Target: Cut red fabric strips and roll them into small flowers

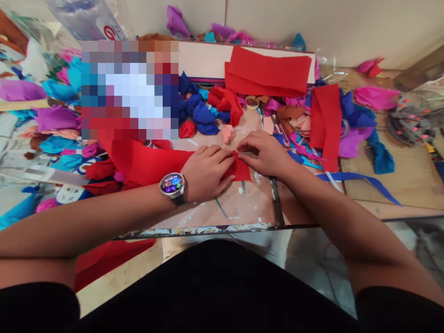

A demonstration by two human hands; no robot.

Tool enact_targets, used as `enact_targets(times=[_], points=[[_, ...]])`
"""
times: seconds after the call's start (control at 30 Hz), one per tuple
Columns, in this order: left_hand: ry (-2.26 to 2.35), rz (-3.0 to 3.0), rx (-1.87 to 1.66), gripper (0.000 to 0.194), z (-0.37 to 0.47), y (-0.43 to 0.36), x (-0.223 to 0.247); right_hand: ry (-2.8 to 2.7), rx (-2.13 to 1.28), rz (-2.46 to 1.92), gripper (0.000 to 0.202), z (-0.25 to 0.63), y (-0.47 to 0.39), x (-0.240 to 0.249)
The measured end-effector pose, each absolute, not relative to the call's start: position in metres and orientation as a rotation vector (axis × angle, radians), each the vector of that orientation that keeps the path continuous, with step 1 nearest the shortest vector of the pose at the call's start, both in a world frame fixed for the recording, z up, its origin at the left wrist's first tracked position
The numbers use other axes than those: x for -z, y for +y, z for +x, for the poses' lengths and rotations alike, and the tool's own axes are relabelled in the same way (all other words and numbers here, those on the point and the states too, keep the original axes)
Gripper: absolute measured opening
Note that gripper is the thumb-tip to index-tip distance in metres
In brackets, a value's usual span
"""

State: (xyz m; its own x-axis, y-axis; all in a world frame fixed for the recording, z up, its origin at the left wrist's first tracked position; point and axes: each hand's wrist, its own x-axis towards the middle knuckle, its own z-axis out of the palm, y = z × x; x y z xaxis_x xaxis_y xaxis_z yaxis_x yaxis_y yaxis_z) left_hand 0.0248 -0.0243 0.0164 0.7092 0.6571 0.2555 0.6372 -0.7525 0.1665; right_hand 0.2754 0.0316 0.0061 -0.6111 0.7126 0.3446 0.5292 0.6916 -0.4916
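Observation:
A long red crepe paper strip (152, 162) lies across the worktable, its right end under my hands. My left hand (210, 169), with a watch (172, 185) at the wrist, rests over the strip with its fingers laid out flat. Close to its right, my right hand (260, 152) has thumb and fingertips pinched at the strip's upper right edge. What sits between those fingertips is mostly hidden. Just above the hands is a small pale pink paper ball (228, 134).
Folded red paper (268, 71) lies on a white box (201, 60) at the back. Blue crumpled paper pieces (204, 118), a tape roll (252, 102) and scissors (281, 132) surround the hands. Another red strip (325, 129) and a blue ribbon (367, 178) lie right. A pixelated patch hides the back left.

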Motion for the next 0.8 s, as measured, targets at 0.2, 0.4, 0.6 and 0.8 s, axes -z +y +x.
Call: enact_targets(times=[0.2,0.4,0.6,0.8], points=[[1.077,2.836,-0.480,0.058,0.024,-0.032,-0.018,-2.371,-0.494,-0.979,0.008,0.275,0.032,-0.005],[1.045,2.900,-0.451,0.048,0.025,-0.036,-0.020,-2.368,-0.481,-0.994,0.005,0.274,0.030,-0.008],[1.098,2.974,-0.374,0.052,0.028,-0.041,-0.025,-2.364,-0.464,-0.942,0.007,0.274,0.029,-0.008],[1.101,2.986,-0.334,0.051,0.028,-0.041,-0.026,-2.376,-0.447,-0.900,0.012,0.275,0.030,-0.005]])
